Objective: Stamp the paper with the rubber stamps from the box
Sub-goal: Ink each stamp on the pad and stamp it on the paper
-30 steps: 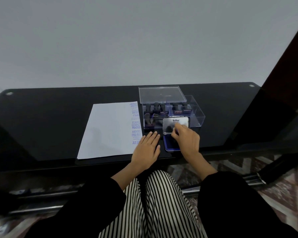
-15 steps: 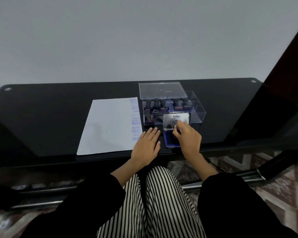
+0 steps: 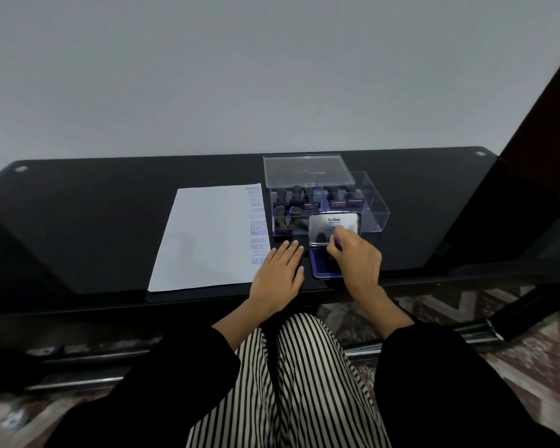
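Hardly anything has shifted: right hand [image 3: 356, 263] keeps pinching a small dark rubber stamp [image 3: 338, 243] on the blue ink pad [image 3: 319, 268]; left hand [image 3: 280, 273] lies flat beside the white paper [image 3: 207, 240]. Inking, I judge; next, bare paper leftward.

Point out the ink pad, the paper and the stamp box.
ink pad [image 3: 319, 266]: head view, bare blue surface, left side.
paper [image 3: 207, 237]: head view, blank middle of sheet.
stamp box [image 3: 375, 210]: head view, clear right wall.

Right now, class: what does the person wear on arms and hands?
Loose black sleeves: the left sleeve and right sleeve end short of the wrists. The left hand and right hand are bare, no gloves; no ring or watch shows.
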`<state>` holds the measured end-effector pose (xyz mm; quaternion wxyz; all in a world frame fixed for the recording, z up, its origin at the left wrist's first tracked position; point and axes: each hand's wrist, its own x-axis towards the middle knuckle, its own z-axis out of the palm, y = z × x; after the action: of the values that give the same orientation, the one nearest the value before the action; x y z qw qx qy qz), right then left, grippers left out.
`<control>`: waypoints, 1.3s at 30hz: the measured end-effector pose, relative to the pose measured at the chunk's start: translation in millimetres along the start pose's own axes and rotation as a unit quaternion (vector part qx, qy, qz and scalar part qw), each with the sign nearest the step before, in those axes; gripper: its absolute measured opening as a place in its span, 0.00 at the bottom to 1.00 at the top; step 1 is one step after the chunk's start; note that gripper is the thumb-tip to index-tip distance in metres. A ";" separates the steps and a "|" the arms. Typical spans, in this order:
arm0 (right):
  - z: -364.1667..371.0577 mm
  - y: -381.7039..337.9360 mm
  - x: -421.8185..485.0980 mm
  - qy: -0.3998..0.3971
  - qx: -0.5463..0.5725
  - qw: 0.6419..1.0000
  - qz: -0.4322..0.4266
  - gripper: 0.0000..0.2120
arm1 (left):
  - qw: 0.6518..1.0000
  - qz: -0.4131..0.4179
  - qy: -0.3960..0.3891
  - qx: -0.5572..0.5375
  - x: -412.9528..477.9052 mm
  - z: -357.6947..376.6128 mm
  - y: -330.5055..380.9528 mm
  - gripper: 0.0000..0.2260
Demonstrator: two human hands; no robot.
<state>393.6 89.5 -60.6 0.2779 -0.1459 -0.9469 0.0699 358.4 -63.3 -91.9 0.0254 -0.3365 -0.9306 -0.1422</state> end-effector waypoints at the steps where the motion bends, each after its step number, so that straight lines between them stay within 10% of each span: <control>1: 0.1 -0.7 4.8 -0.032 -0.002 0.999 0.010 0.08 | 1.000 0.000 -0.003 -0.002 0.5 0.6 -0.5 0.22; 10: -16.2 -4.9 25.4 -0.093 -0.016 0.996 -0.007 0.09 | 0.965 -0.022 0.101 -0.240 -0.4 -34.7 -13.0 0.16; 39: 15.5 -117.6 14.1 -0.146 0.065 0.983 -0.096 0.12 | 0.991 -0.132 -0.007 -0.035 -11.6 -29.5 -100.2 0.21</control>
<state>345.9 -18.2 -41.3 0.1513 -0.0246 -0.9803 0.1248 302.4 -152.2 -90.0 -0.0125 -0.2120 -0.9614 -0.1747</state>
